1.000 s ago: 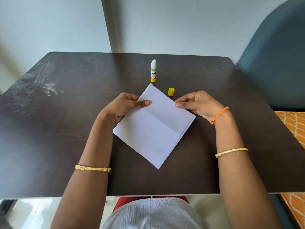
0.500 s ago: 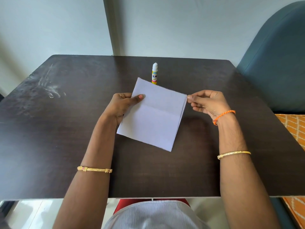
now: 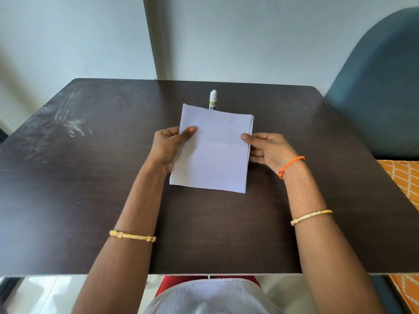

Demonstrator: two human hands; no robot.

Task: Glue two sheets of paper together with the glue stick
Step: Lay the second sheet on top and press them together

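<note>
Between both hands (image 3: 217, 146), paper (image 3: 213, 152) edges

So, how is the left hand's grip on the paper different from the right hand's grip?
The left hand holds the paper at its left edge, the right hand at its right edge. The left thumb lies well onto the top face; the right thumb touches only the margin. The right wrist has an orange thread band, the left has none. Both pinch the paper near mid-height, thumb on top, and both forearms wear a gold bangle.
</note>
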